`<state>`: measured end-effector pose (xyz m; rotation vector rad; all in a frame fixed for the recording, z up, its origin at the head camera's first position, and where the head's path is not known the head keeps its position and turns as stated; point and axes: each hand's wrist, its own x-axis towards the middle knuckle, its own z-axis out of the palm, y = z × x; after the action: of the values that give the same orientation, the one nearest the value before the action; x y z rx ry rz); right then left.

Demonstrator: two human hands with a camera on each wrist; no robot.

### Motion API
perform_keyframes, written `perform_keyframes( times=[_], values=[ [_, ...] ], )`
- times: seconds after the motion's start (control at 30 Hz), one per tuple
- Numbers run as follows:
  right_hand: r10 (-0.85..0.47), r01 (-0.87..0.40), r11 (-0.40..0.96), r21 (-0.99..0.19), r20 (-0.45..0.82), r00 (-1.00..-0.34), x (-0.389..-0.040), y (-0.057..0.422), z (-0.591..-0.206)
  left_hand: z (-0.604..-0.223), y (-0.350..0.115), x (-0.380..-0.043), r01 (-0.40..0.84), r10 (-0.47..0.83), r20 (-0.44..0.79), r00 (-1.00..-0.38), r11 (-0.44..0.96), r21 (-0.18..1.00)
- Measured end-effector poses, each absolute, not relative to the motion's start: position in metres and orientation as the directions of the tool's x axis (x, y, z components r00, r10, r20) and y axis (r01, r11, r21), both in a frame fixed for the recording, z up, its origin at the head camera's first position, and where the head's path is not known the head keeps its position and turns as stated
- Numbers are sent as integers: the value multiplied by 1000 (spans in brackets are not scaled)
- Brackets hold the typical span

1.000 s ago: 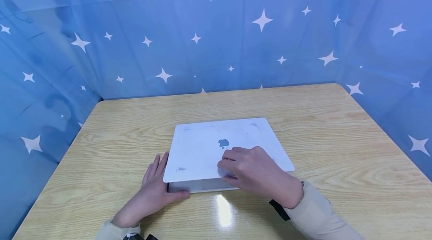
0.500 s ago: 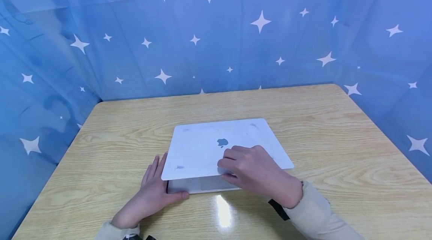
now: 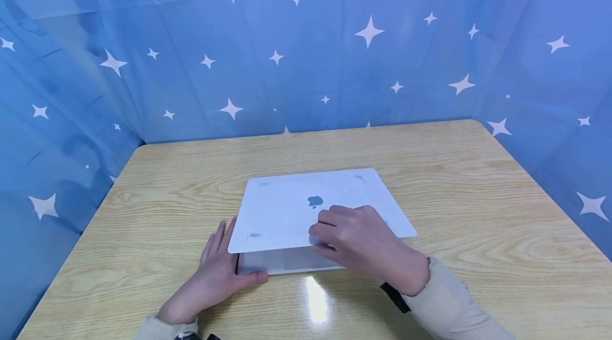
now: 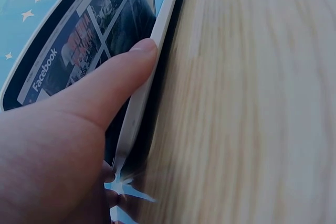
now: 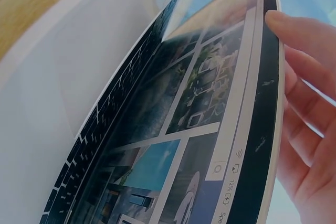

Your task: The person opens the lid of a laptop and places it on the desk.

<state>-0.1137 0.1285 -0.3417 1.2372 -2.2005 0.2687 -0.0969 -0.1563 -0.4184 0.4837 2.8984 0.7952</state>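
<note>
A silver laptop (image 3: 279, 210) with a dark apple logo stands partly open on the table, its lid tilted up over the base (image 3: 269, 261). My right hand (image 3: 359, 241) pinches the lid's front edge: the thumb (image 5: 294, 27) lies on the black screen border, the other fingers behind the lid. My left hand (image 3: 217, 276) rests at the base's left front corner. Its fingers stretch along the left side, and the straight thumb (image 4: 118, 80) touches the front edge. The lit screen (image 5: 197, 98) shows pictures, above a black keyboard (image 5: 94, 119).
The laptop sits near the front middle of a light wood table (image 3: 478, 196). A blue curtain (image 3: 306, 58) with white stars hangs along the back and both sides. Light glares off the tabletop in front of the laptop.
The lid's front edge has risen a little with my right hand holding it, so the gap above the base is wider. My left hand has stayed at the corner.
</note>
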Motion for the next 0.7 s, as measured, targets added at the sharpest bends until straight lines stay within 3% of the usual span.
perform_keyframes(
  times=[0.7],
  values=[
    [-681, -816, 572, 82, 601, -418, -111, 126, -335, -416, -157, -95, 312, 346, 20, -938, 818, 484]
  ],
)
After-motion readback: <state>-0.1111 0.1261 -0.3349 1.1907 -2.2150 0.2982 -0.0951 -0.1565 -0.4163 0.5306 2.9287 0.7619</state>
